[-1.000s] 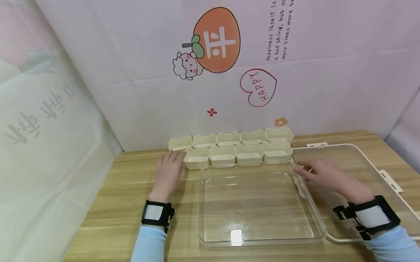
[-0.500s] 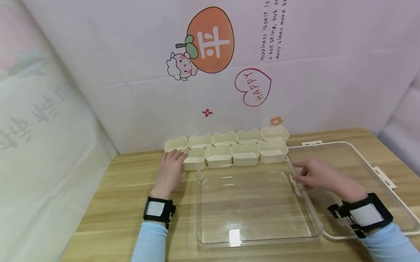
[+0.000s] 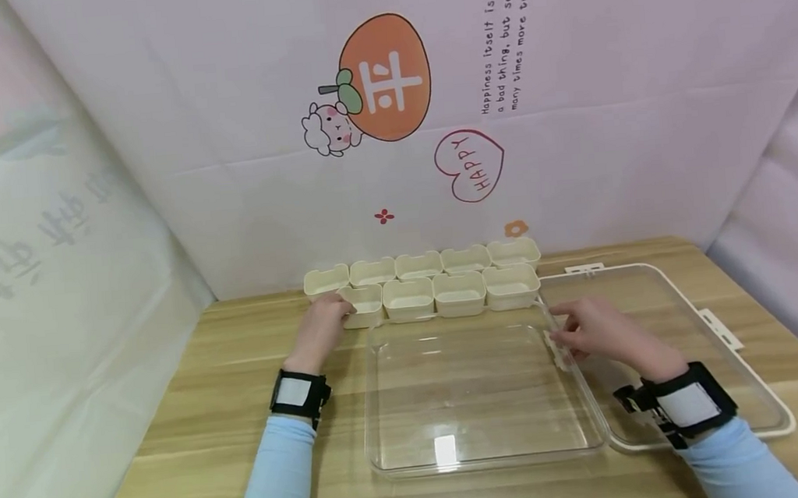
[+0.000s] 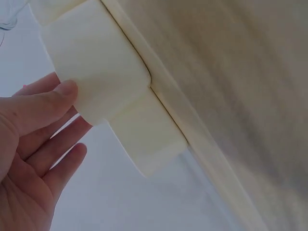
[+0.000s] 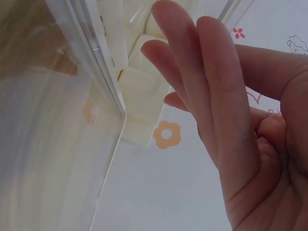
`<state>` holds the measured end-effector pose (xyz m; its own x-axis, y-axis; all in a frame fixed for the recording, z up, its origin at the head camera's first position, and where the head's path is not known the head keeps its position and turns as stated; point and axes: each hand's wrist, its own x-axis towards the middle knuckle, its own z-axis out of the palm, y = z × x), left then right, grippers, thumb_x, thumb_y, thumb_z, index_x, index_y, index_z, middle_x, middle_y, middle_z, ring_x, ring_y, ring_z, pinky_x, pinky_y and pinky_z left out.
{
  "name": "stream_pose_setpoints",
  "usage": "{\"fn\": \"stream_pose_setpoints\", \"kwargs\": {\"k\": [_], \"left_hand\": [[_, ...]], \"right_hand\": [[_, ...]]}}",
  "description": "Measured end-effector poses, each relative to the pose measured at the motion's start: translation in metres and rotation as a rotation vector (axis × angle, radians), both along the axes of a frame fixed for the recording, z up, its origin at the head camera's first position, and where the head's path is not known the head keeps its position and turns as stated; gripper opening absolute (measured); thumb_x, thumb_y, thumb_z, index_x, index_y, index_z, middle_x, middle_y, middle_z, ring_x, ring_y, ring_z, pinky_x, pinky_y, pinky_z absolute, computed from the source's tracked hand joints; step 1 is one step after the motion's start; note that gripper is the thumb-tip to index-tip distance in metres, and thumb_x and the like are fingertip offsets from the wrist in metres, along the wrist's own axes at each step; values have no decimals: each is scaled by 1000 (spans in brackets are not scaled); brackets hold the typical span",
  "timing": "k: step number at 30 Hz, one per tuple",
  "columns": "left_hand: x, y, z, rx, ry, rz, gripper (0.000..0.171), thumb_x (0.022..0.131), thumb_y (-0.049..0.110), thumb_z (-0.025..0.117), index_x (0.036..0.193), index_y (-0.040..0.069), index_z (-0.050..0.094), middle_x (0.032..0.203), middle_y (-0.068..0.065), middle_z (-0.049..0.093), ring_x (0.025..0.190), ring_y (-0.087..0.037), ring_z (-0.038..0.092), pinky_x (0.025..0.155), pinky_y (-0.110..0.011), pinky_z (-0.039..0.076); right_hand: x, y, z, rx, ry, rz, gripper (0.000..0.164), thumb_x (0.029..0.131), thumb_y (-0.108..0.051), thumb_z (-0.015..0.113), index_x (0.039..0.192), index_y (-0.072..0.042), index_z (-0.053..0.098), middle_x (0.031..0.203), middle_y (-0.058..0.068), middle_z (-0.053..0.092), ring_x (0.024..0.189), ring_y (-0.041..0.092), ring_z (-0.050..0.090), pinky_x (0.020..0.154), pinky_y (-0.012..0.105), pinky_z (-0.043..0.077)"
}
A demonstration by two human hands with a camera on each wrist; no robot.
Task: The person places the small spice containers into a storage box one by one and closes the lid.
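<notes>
The left hand (image 3: 322, 329) pinches the left side of the cream cup (image 3: 365, 318) between thumb and fingers — the cup lies just to its right, ending a row that runs crosswise on the tabletop (image 3: 201, 421). The clear tray (image 3: 481, 399) sits nearer the person; the right hand (image 3: 604, 330) — fingers loosely extended, gripping nothing — is by its far wall, well apart from the cup.

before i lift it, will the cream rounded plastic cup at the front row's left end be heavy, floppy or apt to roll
The cream cup is probably light: its walls look thin and no contents show. It seems stiff, its shape undistorted where the left hand pinches it. Its sides look flattish, so it likely won't roll.
</notes>
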<state>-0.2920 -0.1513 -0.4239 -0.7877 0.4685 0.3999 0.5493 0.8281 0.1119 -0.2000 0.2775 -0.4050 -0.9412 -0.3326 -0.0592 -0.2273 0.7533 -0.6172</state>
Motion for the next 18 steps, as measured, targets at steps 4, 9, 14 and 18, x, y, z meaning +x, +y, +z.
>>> {"fn": "stream_pose_setpoints", "kwargs": {"k": [4,9,14,18], "left_hand": [[-2,3,3,-11,-43,-5,17,86,-4,61,75,4,72,70,-4,60,68,-15,53,65,-28,46],[-2,4,9,-38,-95,-25,23,89,-1,58,69,3,65,64,-1,49,61,-13,40,57,-26,35],[-3,2,11,-92,-88,-45,20,87,-4,58,74,5,70,70,-3,62,63,-11,50,58,-26,42],[-4,-2,11,-136,-70,-86,19,83,-9,59,81,5,72,78,-6,70,69,-13,60,62,-26,49]], "right_hand": [[2,0,2,-36,-38,-21,52,88,-7,62,129,18,42,80,17,71,54,13,66,50,24,53],[3,0,3,-74,-72,-46,53,87,-5,62,129,19,40,80,17,70,57,16,67,51,26,54],[2,-1,2,-81,-70,-58,52,87,-5,62,129,19,41,80,19,70,57,18,68,51,26,55],[2,-4,2,-99,-93,-85,49,87,-4,62,126,19,44,82,21,70,58,20,68,52,27,55]]}}
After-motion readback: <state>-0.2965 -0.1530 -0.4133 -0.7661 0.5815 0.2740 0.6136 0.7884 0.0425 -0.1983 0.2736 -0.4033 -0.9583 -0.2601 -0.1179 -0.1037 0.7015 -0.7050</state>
